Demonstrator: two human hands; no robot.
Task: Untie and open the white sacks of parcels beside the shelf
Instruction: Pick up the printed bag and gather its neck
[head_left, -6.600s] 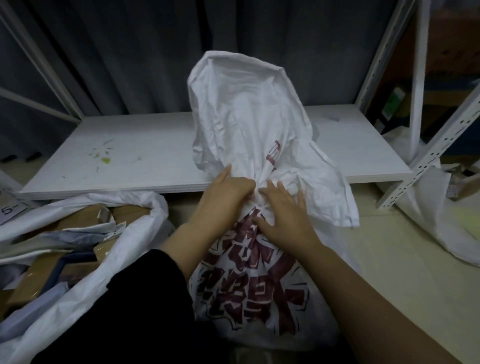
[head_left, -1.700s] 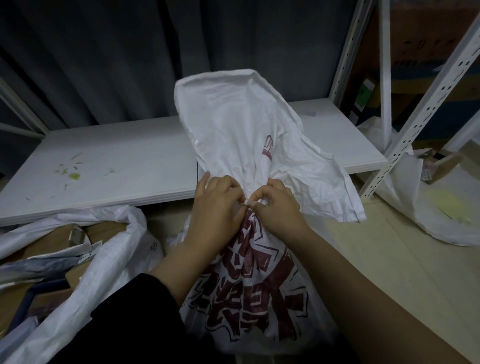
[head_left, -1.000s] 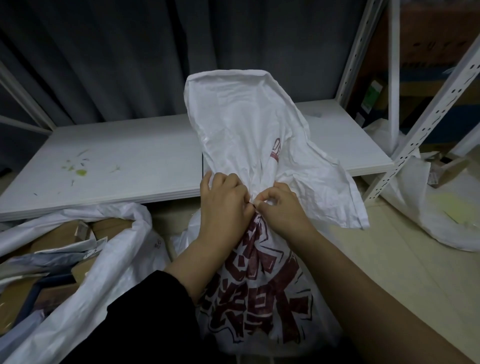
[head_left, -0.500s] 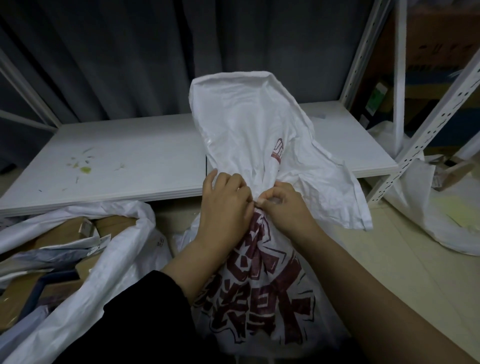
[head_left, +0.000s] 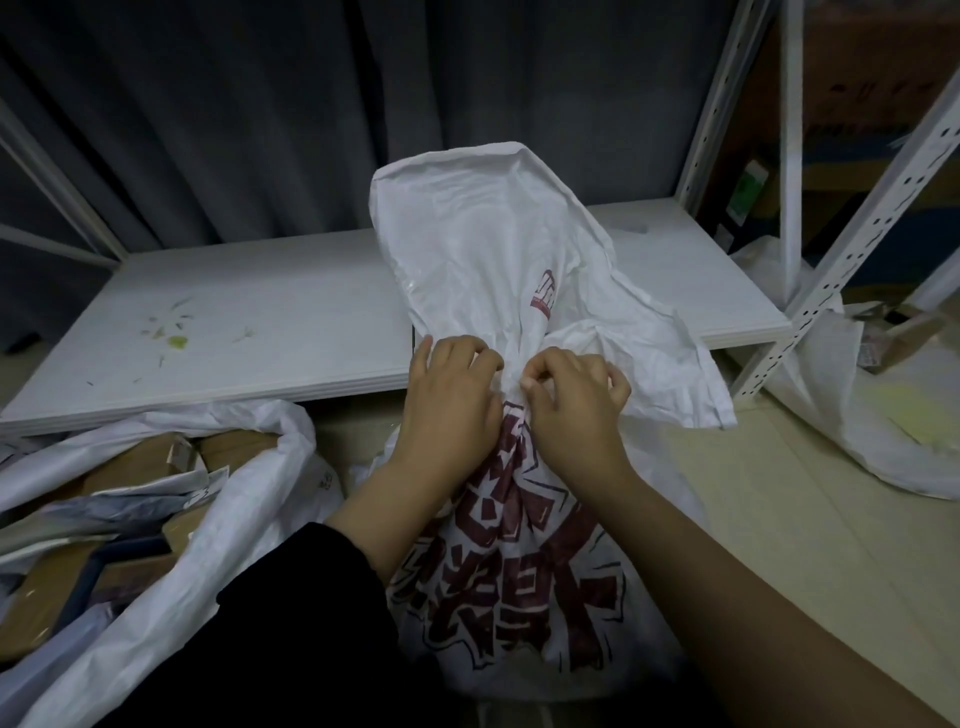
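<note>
white sack: it stands upright on the floor right in front of you, just before the front edge of the shelf board. big dark red print runs across its belly.
neck: bunched tight between your two hands, and the loose top flares up above it and flops over to the right.
left hand: your fingers are curled in and clamped on the left side of the gathered neck, knuckles up, with the black sleeve behind the wrist.
right hand: thumb and forefinger pinch in at the knot spot and the other fingers are curled against the cloth. what exactly sits in that pinch is too small to tell.
hands together: both right on the neck, almost touching each other.
open sack: down at your left, mouth spread wide, brown cardboard parcels and pale mailers showing inside.
third sack: slumped on the floor at the right, past the perforated shelf upright.
shelf board: low, white, with a few green crumbs towards its left end.
backdrop: a dark curtain hangs behind the shelf.
</note>
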